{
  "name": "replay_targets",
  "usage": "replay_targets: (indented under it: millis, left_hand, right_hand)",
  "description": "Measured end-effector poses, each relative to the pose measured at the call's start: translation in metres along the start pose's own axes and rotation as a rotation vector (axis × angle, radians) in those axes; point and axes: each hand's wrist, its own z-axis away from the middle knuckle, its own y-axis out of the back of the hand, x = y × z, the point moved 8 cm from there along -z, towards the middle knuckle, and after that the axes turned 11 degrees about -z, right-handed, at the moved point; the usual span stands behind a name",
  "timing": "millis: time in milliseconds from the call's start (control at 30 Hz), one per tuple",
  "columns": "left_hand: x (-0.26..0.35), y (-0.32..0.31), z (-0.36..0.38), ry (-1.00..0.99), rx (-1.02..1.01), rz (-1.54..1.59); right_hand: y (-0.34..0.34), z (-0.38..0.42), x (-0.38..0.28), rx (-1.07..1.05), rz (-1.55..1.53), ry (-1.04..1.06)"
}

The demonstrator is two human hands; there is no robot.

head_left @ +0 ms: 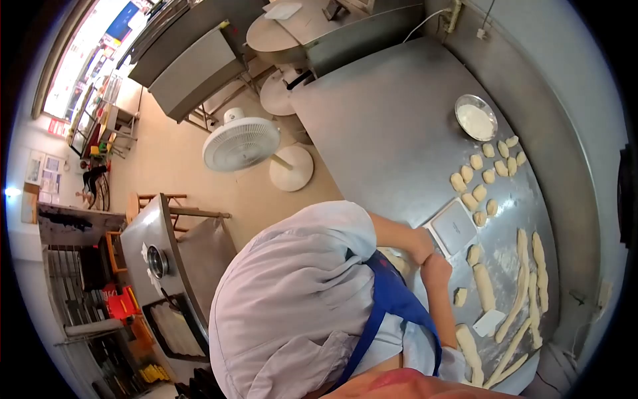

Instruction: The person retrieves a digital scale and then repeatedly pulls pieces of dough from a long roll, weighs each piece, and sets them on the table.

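Note:
My left hand (420, 245) and my right hand (436, 268) are close together at the near edge of the steel table, just below a square scale (454, 227) with a bare plate. Their fingers are too small and hidden to make out, as is anything between them. Pale dough (397, 261) shows partly beside my left wrist, against the blue apron (399, 292). A short dough piece (460, 296) lies right of my right forearm. Beyond it are a thick dough roll (484, 288) and a white scraper (488, 322).
Several cut dough pieces (490, 176) lie past the scale, near a metal bowl of flour (476, 121). Long dough strips (522, 286) lie at the right. A standing fan (241, 144) and a side table (143, 233) are on the left.

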Motion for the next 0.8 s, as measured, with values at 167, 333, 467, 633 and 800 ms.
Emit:
replay_targets:
  millis: [167, 333, 467, 633, 800]
  left_hand:
    - [-0.005, -0.006, 0.014, -0.023, 0.126, -0.335]
    - [-0.026, 0.007, 0.018, 0.125, 0.270, -0.111]
    - [-0.035, 0.005, 0.023, 0.120, 0.378, -0.018]
    - [-0.048, -0.023, 0.011, 0.120, 0.514, 0.008]
    - [-0.088, -0.045, 0.057, 0.404, 0.700, 0.075]
  right_hand:
    - [-0.013, 0.011, -0.018, -0.005, -0.307, 0.049]
    - [0.022, 0.014, -0.013, 0.107, -0.627, 0.120]
    - [0.096, 0.013, -0.052, 0.259, -0.799, 0.222]
    - [0.089, -0.046, 0.018, 0.670, -0.526, 0.080]
    - [0.017, -0.054, 0.014, 0.382, -0.084, 0.166]
